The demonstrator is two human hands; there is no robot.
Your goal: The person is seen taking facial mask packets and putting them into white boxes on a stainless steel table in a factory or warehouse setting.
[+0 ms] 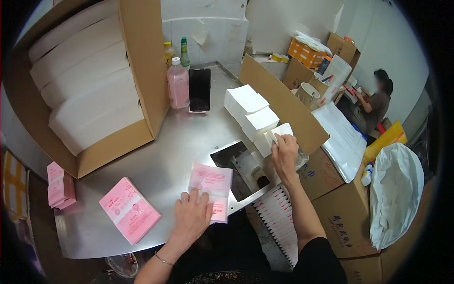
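My left hand (193, 214), with a ring on one finger, lies on a pink and white printed plastic sleeve (211, 177) near the table's front edge. Its fingers rest apart on top of the sleeve. On the right, my right hand (285, 154) is closed on the nearest stack of white folded tissues (283, 129); its fingertips grip the top sheets, and the thumb is partly hidden. More white tissue stacks (246, 98) stand in a row behind it. A pile of pink printed sleeves (129, 210) lies to the left of my left hand.
A rectangular opening (231, 163) sits in the metal table (165, 156). A large carton (146, 57) of white stacks stands left; a phone (199, 90) and pink bottle (178, 85) are behind. Filled packets (276, 213) line up below. Cartons (340, 222) and a seated person (373, 106) are right.
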